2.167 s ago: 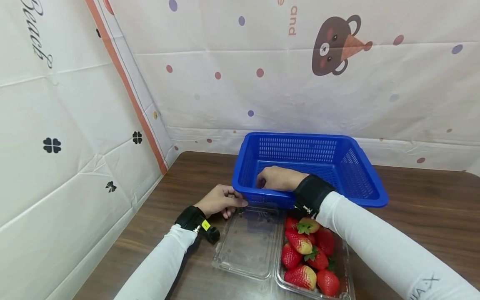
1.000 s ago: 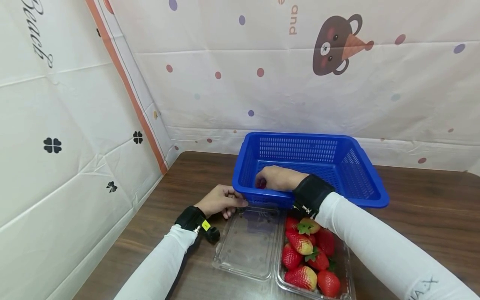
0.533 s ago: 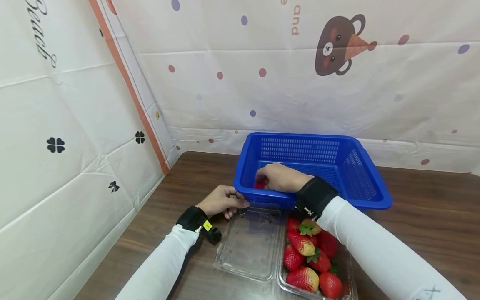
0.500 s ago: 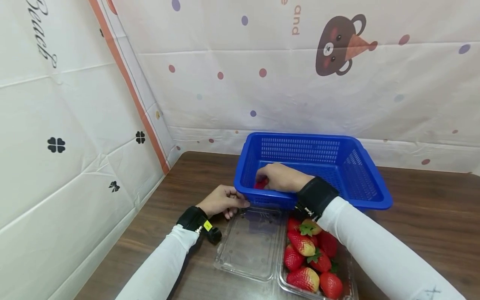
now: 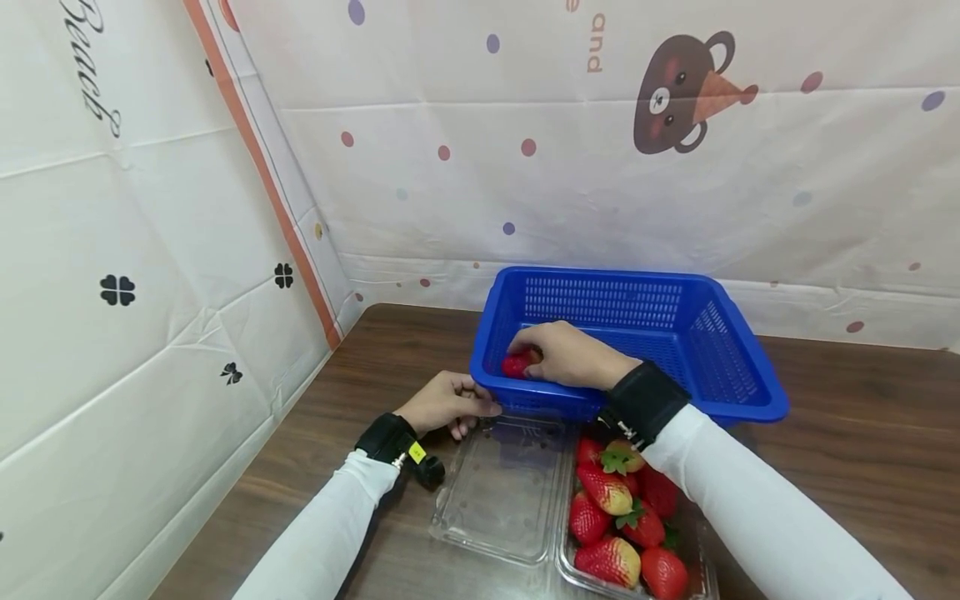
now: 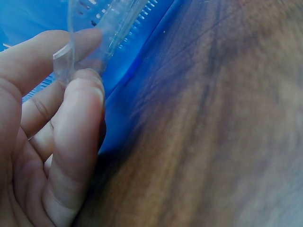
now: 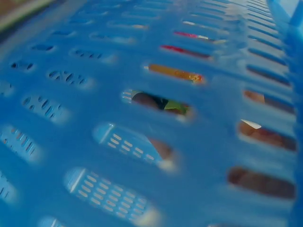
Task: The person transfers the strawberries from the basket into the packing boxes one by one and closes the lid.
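Observation:
Inside the blue basket [image 5: 767,398], near its front left corner, my right hand [image 5: 573,354] curls its fingers and thumb around a red strawberry [image 5: 516,365]. The basket's slotted wall [image 7: 142,156] fills the right wrist view, with slivers of red, green and skin behind it. At the basket's front left corner, my left hand [image 5: 447,406] pinches the edge of a clear plastic lid [image 5: 498,492] between thumb and finger; the left wrist view shows the pinched plastic [image 6: 62,61] close up. The lid lies folded open beside its clear box, which holds several strawberries [image 5: 606,562].
The basket, lid and box rest on a dark wood-grain table [image 5: 847,450]. A printed cloth [image 5: 420,192] hangs behind and along the left side. My right forearm crosses over the right side of the strawberry box [image 5: 708,575].
My right hand has risen slightly and its wrist has shifted right, so more of the strawberry shows below the fingers. My left hand keeps its pinch on the lid. The view has shifted slightly.

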The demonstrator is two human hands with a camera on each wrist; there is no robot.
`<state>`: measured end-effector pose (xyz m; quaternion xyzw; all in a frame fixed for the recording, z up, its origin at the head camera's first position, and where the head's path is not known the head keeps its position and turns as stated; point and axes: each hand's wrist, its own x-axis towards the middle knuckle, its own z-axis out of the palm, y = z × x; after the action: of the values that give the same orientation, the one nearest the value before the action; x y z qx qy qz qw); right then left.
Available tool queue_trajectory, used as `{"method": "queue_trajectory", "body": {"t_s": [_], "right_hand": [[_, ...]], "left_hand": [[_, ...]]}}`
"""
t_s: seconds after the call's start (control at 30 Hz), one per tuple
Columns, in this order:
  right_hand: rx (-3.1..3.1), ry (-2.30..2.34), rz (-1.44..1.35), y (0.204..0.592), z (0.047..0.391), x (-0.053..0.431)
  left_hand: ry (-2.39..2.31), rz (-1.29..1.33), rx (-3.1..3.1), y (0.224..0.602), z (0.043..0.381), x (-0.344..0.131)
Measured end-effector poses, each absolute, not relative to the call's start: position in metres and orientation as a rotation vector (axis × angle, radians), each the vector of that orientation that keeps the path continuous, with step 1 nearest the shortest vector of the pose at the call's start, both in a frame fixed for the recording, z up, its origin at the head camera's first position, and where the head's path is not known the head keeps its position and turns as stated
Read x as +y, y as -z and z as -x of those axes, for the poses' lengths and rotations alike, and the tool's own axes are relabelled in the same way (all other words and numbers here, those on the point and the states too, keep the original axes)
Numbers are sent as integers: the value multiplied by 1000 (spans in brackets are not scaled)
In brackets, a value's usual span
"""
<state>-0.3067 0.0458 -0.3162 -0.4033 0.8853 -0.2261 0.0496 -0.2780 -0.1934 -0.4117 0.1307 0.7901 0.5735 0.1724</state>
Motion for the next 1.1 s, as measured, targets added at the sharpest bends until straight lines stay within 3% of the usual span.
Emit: {"method": "queue_trajectory", "body": {"t_s": [1.1], "right_hand": [[2847,868,1190,318,289,82]], "left_hand": [[-1638,-352,2226,410,278,-192]]}}
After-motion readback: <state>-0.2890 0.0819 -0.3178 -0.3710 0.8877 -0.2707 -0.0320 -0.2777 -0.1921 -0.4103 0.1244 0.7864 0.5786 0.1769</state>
